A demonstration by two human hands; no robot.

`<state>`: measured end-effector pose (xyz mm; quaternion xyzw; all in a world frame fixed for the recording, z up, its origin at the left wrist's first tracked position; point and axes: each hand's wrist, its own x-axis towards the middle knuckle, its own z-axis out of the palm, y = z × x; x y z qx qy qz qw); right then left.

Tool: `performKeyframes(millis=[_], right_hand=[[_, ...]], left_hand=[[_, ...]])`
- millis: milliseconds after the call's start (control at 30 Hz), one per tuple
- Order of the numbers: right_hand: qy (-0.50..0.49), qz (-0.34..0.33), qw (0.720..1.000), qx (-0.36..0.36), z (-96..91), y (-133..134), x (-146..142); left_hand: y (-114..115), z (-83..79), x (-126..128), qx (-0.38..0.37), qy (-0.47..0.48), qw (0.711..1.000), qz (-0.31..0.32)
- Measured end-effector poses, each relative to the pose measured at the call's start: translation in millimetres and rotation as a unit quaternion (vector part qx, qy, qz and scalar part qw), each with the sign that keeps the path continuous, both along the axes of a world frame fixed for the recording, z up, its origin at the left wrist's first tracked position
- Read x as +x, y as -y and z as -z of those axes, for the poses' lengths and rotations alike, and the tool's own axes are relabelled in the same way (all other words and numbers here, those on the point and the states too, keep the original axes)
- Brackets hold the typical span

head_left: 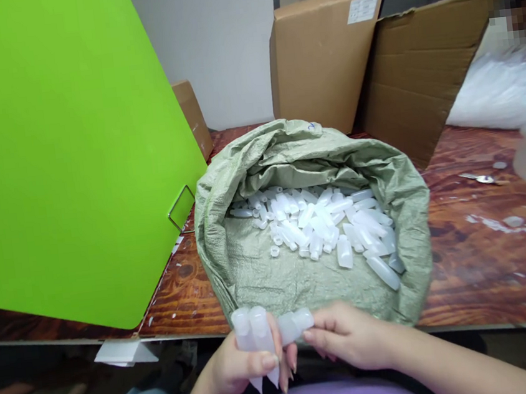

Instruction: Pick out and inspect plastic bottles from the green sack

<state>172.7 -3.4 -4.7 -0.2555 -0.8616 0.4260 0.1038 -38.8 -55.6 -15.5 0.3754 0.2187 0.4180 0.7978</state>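
We note the left hand (229, 366) curled round two tubes (260, 329), tips down; the right hand (350, 335) pinches at least one more (296, 325), sideways, beside them, by the sack (210, 227). Progress, we judge: few in hand, a large loose pile (324, 219) left inside.

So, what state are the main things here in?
Left hand: closed around two pale tubes, wide ends up.
Right hand: pinching a translucent piece.
Sack: open, rim crumpled.
Loose pale pieces: heaped inside the sack.
Green panel: standing on edge.
Labelled carton: upright.
Small metal object: lying flat.
Table: strewn with white scraps.
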Motion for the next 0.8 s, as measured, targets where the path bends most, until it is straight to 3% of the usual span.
performKeyframes(millis=[67, 167, 333, 400, 467, 567, 667, 733, 800], right_hand=[[-0.034, 0.003, 0.997, 0.07, 1.3, 0, -1], [-0.131, 0.059, 0.965, 0.22, -0.8, -5, 1], [-0.145, -0.012, 0.912, 0.383, -4.7, -11, -3], [-0.16, -0.001, 0.898, 0.41, -0.7, -7, -11], [-0.169, 0.049, 0.913, 0.368, 6.4, -2, -19], [-0.141, 0.102, 0.967, 0.185, 17.1, 5, -31], [-0.053, 0.115, 0.992, 0.01, 19.7, 9, -39], [0.019, 0.125, 0.991, -0.04, 14.9, 9, -43], [0.058, 0.1, 0.993, -0.036, 6.1, 5, -47]], left_hand=[[1, -0.9, 0, 0.002, 0.017, 1.0, 0.003], [3, 1.3, 0, -0.02, 0.036, 0.999, 0.006], [6, 8.9, 5, -0.029, 0.042, 0.998, 0.026], [8, 10.5, 8, -0.028, 0.032, 0.998, 0.043], [11, 11.7, 8, -0.029, 0.018, 0.999, 0.037], [18, 14.9, 4, -0.018, -0.059, 0.998, 0.013], [26, 19.8, -2, -0.004, -0.138, 0.99, 0.005], [29, 20.2, -4, 0.001, -0.159, 0.987, -0.012], [30, 14.9, -8, 0.019, -0.195, 0.98, -0.03]])
